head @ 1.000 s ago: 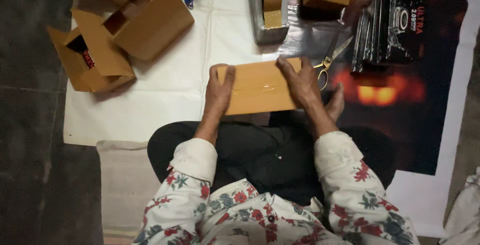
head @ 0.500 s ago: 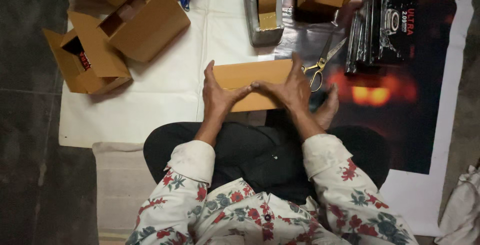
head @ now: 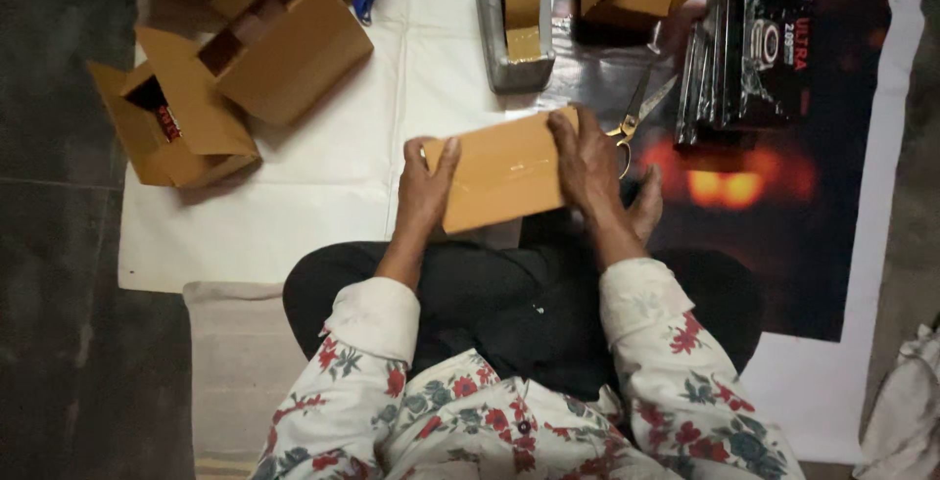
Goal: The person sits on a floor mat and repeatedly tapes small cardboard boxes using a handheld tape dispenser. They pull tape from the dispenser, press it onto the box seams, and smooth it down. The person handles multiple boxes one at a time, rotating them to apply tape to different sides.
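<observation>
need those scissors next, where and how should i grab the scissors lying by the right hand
Take the scissors by the yellow handle loops, which lie nearest the person, just beside the right hand. Come from the near side, low and flat. The blades point away toward the black packets, so reaching from there keeps fingers off the edges and the loops give a ready grip.

Bare white sheet point(head: 323, 162) left of the hands; tape dispenser point(head: 516, 20), scissors point(head: 638, 108) close ahead.
</observation>
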